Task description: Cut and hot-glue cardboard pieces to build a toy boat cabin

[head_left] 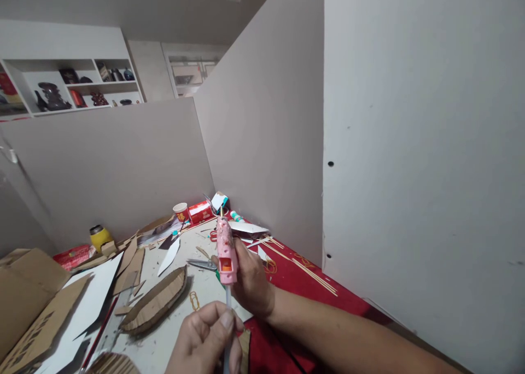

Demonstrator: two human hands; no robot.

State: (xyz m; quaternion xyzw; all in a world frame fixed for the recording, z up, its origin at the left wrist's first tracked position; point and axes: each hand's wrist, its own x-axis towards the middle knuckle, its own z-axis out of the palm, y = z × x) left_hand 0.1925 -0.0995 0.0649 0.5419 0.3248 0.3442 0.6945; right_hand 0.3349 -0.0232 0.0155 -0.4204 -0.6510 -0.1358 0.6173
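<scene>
Red tabletop (289, 278), pale mat (158, 342) (cardboard (130, 274) strewn), glue gun (225, 243), grey partitions (262, 144)

The pink, blotchy glue gun (225, 244) is held near seven o'clock from the view's centre, its metallic nozzle (222, 212) toward twelve, orange showing in its rear opening; the translucent glue stick (228, 296) runs from its back toward six.

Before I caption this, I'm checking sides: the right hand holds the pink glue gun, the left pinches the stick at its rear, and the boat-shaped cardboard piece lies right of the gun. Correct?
Not quite: the head view shows the boat-shaped cardboard piece lying left of the pink glue gun, not right. The rest stands.
</scene>
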